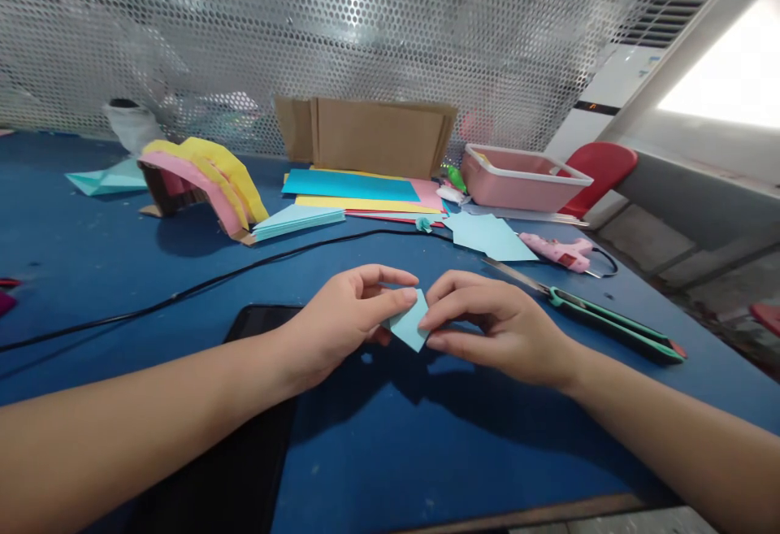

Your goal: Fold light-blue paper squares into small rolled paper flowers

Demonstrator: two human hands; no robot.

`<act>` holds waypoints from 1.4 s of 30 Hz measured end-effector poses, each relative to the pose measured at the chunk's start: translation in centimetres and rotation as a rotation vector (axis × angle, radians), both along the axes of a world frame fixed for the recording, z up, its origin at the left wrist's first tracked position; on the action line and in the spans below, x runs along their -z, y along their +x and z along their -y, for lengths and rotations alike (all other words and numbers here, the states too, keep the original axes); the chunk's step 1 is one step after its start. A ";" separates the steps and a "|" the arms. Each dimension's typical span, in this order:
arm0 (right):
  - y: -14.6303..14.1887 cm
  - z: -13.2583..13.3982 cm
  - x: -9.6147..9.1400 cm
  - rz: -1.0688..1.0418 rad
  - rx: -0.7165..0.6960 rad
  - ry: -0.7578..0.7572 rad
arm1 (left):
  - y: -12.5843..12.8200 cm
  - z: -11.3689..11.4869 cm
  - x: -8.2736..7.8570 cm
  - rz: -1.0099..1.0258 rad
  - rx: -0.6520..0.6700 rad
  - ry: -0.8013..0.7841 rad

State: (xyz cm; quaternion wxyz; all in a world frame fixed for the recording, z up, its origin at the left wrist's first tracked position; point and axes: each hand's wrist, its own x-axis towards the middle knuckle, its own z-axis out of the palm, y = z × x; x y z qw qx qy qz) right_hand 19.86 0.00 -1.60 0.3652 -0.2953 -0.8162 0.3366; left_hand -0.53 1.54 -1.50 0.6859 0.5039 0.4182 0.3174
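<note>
Blue table (396,453) meets a shiny holey wall (366,30). Left hand (341,323) and right hand (493,327) pinch a small blue paper (409,327); scissors (603,323) lie right of it, coloured sheets (353,188) behind.

No legible text or labels anywhere, faint orange display (594,106) on the white unit (617,79) too blurred to read

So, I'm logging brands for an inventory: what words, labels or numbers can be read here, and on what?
No text can be read.
The air conditioner: a sticker and a lit display, both too small to read.
The blue paper piece between left hand and right hand: no print showing.
</note>
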 end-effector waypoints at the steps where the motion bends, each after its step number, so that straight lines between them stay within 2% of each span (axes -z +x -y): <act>1: -0.1 0.1 0.0 -0.005 0.011 -0.016 | 0.0 0.0 0.0 -0.006 -0.007 0.021; 12: -0.6 0.8 0.0 0.025 0.043 -0.090 | -0.1 0.2 -0.3 -0.043 -0.081 0.149; 22: -0.6 0.9 0.2 0.041 0.103 -0.093 | 0.0 0.6 -0.3 -0.110 -0.048 0.197; 30: -0.8 1.1 0.0 0.083 0.119 0.056 | -0.2 0.8 -0.5 -0.177 -0.011 0.217; 38: -0.5 1.3 -0.1 0.100 0.070 0.375 | -0.1 1.0 -0.3 -0.198 0.017 0.209; 42: -0.4 1.2 -0.1 0.134 0.091 0.351 | 0.0 0.9 -0.3 -0.137 -0.032 0.138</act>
